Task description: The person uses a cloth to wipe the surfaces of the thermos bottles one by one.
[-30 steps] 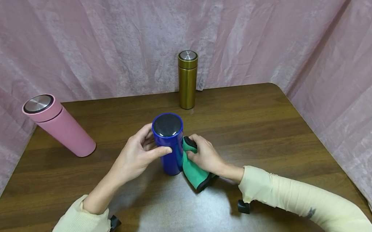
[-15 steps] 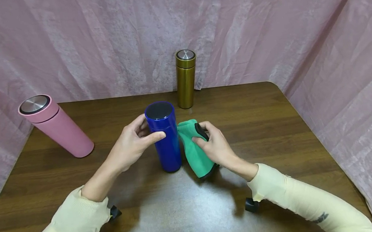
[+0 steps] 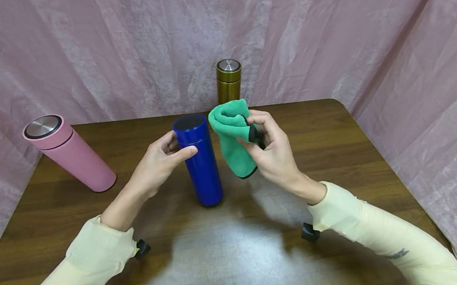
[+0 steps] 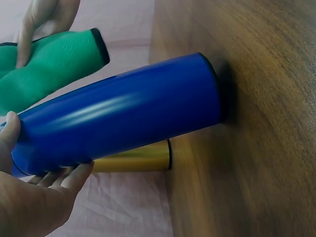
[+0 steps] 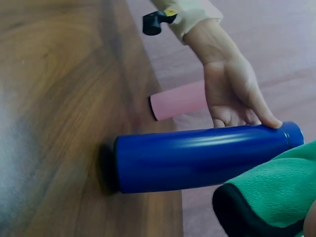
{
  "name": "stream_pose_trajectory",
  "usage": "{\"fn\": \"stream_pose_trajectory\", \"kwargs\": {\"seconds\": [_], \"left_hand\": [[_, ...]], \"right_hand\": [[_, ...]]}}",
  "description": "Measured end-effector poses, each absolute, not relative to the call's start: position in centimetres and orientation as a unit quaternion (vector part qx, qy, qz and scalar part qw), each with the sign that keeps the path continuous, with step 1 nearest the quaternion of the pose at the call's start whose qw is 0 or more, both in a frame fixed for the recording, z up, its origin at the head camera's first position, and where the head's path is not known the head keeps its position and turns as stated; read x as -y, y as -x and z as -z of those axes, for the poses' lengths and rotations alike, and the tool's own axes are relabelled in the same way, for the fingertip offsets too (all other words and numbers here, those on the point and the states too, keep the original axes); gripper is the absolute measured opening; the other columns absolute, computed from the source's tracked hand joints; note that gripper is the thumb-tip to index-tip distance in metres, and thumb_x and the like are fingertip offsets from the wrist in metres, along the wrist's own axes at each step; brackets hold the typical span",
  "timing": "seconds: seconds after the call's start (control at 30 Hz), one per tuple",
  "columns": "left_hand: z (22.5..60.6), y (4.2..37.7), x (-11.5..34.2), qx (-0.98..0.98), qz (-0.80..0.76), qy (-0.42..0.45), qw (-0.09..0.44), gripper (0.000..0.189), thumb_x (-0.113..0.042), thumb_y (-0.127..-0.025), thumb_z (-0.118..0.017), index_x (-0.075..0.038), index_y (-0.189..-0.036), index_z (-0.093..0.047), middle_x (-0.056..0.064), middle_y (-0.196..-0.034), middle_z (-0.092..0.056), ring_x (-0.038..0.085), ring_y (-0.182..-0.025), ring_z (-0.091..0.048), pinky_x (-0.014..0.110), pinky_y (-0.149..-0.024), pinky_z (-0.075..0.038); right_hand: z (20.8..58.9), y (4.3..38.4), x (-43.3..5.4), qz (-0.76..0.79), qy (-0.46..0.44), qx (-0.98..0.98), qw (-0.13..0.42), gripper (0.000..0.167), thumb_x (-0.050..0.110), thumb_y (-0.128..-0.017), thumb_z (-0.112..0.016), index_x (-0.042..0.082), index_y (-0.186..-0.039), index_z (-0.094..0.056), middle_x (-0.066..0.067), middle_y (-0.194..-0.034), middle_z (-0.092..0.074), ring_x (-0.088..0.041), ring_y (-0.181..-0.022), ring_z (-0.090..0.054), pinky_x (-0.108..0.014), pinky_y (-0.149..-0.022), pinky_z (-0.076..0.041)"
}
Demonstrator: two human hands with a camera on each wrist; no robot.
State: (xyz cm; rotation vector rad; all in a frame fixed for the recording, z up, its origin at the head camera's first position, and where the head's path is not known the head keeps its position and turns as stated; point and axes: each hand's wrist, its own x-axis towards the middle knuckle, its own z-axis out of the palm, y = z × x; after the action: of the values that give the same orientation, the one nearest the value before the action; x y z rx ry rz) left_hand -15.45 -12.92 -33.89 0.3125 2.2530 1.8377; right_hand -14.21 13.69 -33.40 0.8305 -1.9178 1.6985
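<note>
While the left hand [image 3: 158,166] grips the upper part of the blue bottle [image 3: 202,167], its thumb lies across the near side and its fingers curl round the far left side. The blue bottle occupies the centre of the head frame, dark top upward; whether its base touches the wooden table [image 3: 333,147] cannot be determined. The right hand [image 3: 275,154], right of centre, pinches the green cloth [image 3: 231,126] between thumb and curled fingers. The green cloth is folded at its upper end, hangs downward and has a black border. It is positioned just beside the upper right of the blue bottle; contact between the two cannot be confirmed.

The gold bottle [image 3: 229,86] is located in the upper centre of the head frame, its lower part hidden by the green cloth. In the left wrist view, its lower section is visible below the blue bottle. The pink bottle [image 3: 76,156], fitted with a silver-coloured disc on top, is located at the left of the head frame, well apart from both hands. A pink curtain [image 3: 144,46] spans the upper part of the head frame.
</note>
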Motion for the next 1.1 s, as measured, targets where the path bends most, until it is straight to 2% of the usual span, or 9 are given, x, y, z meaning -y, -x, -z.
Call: {"fn": "stream_pose_trajectory", "kwargs": {"seconds": [0.13,0.27,0.43,0.6,0.83,1.1], "left_hand": [[34.0,15.8,12.9,-0.761,-0.631,-0.109,0.105,0.061,-0.028,-0.099,-0.074,-0.012,-0.152,-0.049,0.009,-0.148,-0.057,0.025,-0.138,-0.052,0.049,-0.119,-0.036],[34.1,16.0,12.8,-0.752,-0.642,-0.111,0.101,0.057,-0.026,-0.099,-0.073,-0.011,-0.149,-0.052,0.009,-0.146,-0.059,0.023,-0.135,-0.054,0.046,-0.119,-0.036],[34.3,16.2,13.0,-0.737,-0.66,-0.1,0.102,0.056,-0.023,-0.101,-0.07,-0.007,-0.151,-0.049,0.011,-0.146,-0.058,0.023,-0.136,-0.053,0.044,-0.119,-0.036],[34.4,16.3,13.2,-0.73,-0.669,-0.09,0.104,0.059,-0.023,-0.102,-0.069,-0.007,-0.153,-0.045,0.012,-0.146,-0.058,0.022,-0.136,-0.052,0.043,-0.119,-0.036],[34.2,16.2,13.3,-0.725,-0.675,-0.08,0.109,0.06,-0.026,-0.101,-0.071,-0.008,-0.152,-0.046,0.011,-0.143,-0.059,0.023,-0.134,-0.054,0.045,-0.116,-0.04],[34.0,16.7,13.5,-0.727,-0.672,-0.067,0.12,0.068,-0.03,-0.101,-0.071,-0.008,-0.157,-0.039,0.012,-0.151,-0.053,0.024,-0.141,-0.047,0.047,-0.119,-0.036]], "right_hand": [[33.7,14.7,-12.7,-0.585,-0.343,0.689,0.255,0.027,-0.021,-0.087,-0.062,-0.011,-0.112,-0.057,-0.026,-0.129,-0.056,-0.031,-0.122,-0.059,-0.039,-0.105,-0.049],[34.5,15.0,-12.0,-0.544,-0.351,0.713,0.27,0.028,-0.019,-0.085,-0.061,-0.009,-0.111,-0.061,-0.026,-0.128,-0.06,-0.033,-0.125,-0.057,-0.041,-0.107,-0.048],[35.8,14.8,-11.6,-0.51,-0.355,0.741,0.254,0.03,-0.018,-0.083,-0.063,-0.005,-0.11,-0.063,-0.024,-0.127,-0.062,-0.033,-0.123,-0.06,-0.039,-0.109,-0.047],[36.7,14.2,-11.4,-0.486,-0.371,0.754,0.239,0.033,-0.02,-0.081,-0.062,-0.003,-0.109,-0.065,-0.022,-0.126,-0.064,-0.034,-0.12,-0.062,-0.038,-0.105,-0.051],[37.0,14.0,-11.1,-0.437,-0.398,0.774,0.226,0.032,-0.016,-0.083,-0.068,0.001,-0.111,-0.069,-0.016,-0.127,-0.064,-0.027,-0.117,-0.063,-0.033,-0.101,-0.053],[37.2,14.0,-11.2,-0.385,-0.444,0.781,0.21,0.036,-0.016,-0.083,-0.071,0.001,-0.114,-0.074,-0.016,-0.128,-0.066,-0.027,-0.116,-0.063,-0.034,-0.101,-0.052]]}}
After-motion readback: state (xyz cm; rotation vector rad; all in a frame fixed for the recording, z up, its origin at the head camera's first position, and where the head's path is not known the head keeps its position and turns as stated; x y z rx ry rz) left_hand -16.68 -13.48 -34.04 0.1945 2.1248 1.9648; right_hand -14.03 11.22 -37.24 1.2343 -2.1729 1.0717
